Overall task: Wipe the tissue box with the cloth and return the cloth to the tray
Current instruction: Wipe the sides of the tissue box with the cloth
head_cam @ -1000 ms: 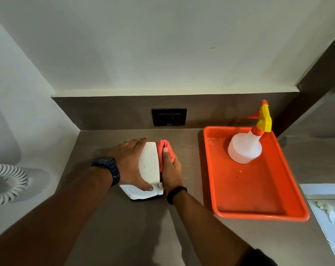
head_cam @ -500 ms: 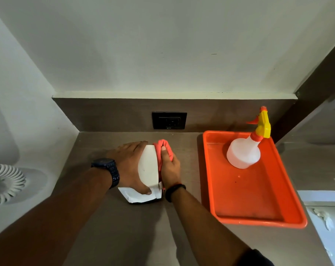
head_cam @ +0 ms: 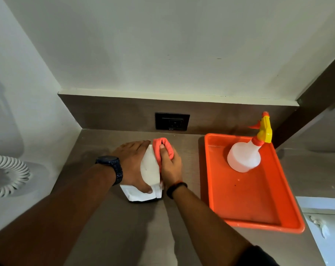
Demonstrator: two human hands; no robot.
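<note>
A white tissue box (head_cam: 149,169) lies on the brown counter in the middle of the head view. My left hand (head_cam: 133,166) spans its top and left side and holds it in place, thumb at the near end. My right hand (head_cam: 170,167) grips a bunched pink-red cloth (head_cam: 162,148) and presses it against the box's right side near the far end. The orange tray (head_cam: 249,198) sits to the right, apart from the box. Most of the box's right face is hidden by my right hand.
A white spray bottle (head_cam: 243,158) with a yellow and orange trigger head stands in the tray's far corner. A black wall socket (head_cam: 172,121) is set in the backsplash behind the box. A white coiled cord (head_cam: 5,175) hangs at the left wall.
My right hand has slid the cloth a little farther along the box's right side, away from me. The left hand and the box have stayed in place.
</note>
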